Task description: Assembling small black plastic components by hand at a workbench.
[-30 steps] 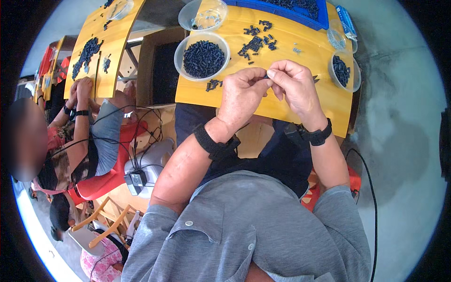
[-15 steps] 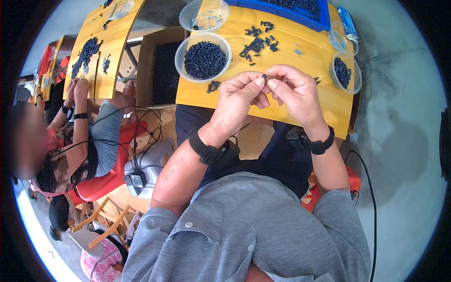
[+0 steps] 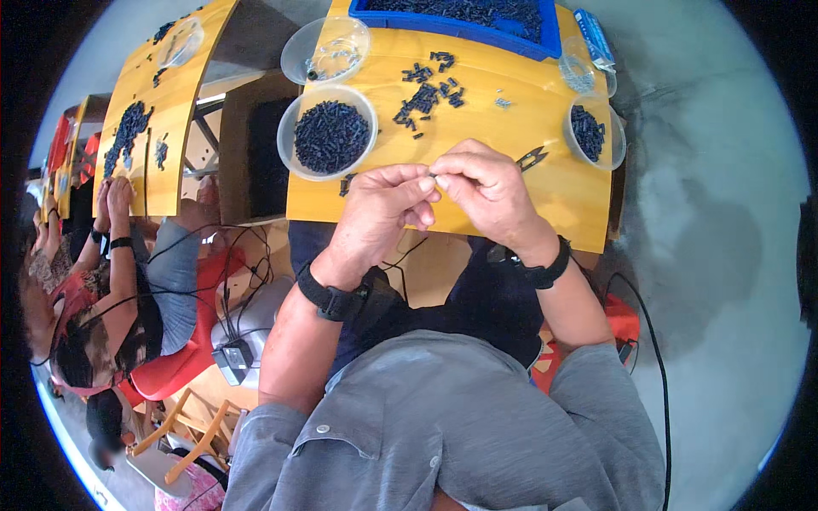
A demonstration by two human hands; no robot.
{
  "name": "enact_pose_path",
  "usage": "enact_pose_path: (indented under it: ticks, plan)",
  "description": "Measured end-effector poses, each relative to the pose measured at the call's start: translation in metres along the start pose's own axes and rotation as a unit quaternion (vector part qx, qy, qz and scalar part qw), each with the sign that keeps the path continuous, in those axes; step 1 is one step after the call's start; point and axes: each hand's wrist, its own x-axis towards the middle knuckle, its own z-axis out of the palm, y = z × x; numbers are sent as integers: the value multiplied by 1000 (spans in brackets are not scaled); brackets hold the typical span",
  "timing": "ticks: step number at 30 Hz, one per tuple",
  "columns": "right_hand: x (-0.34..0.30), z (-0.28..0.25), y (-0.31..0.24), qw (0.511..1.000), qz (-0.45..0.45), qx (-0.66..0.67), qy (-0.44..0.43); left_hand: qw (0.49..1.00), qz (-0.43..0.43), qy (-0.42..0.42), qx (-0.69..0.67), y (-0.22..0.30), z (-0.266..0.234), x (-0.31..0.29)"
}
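Both hands meet fingertip to fingertip above the table's near edge, on a small dark piece (image 3: 433,175) mostly hidden by the fingers. My left hand (image 3: 381,209) is closed on it, thumb against forefinger, the other fingers curled. From the other side my right hand (image 3: 487,189) pinches the same spot. Black snips (image 3: 532,158) lie just beyond my right hand. To the far left of the hands, a clear bowl (image 3: 284,136) is heaped with short black tubular parts. Loose black parts (image 3: 422,100) are scattered beyond the hands, and a few more lie by my left hand.
At the back of the yellow table (image 3: 558,204) stands a blue tray (image 3: 552,43) of black parts. A clear bowl (image 3: 294,53) with small metal bits stands back left; a tub (image 3: 619,140) of black parts stands right. Another person's hands (image 3: 115,198) work at the left table.
The whole view has shifted, so the table sits lower and further left. My fingers have closed more tightly over the dark piece, and the snips show more fully beside my right hand.
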Motion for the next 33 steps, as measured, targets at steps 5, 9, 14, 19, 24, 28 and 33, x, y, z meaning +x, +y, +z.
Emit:
enact_pose_path:
  ticks: [5,9,14,19,24,28,33]
  plan:
    - [4,-2,9,999,15,-2,-39,996,-34,35,69,1,-3,2]
    - [28,-32,47,986,130,-95,46,997,-24,48,55,-5,-10,4]
    - [66,-97,123,937,96,-333,42,994,-40,63,79,-23,-13,7]
    - [79,-110,148,935,127,-331,-35,994,-52,58,75,-30,-20,12]
    - [82,-110,153,938,171,-293,-68,995,-49,55,61,-32,-26,15]
    - [82,-111,156,936,159,-300,-88,995,-48,54,75,-31,-23,16]
    - [79,-114,163,933,123,-334,-44,994,-32,53,91,-28,-15,15]
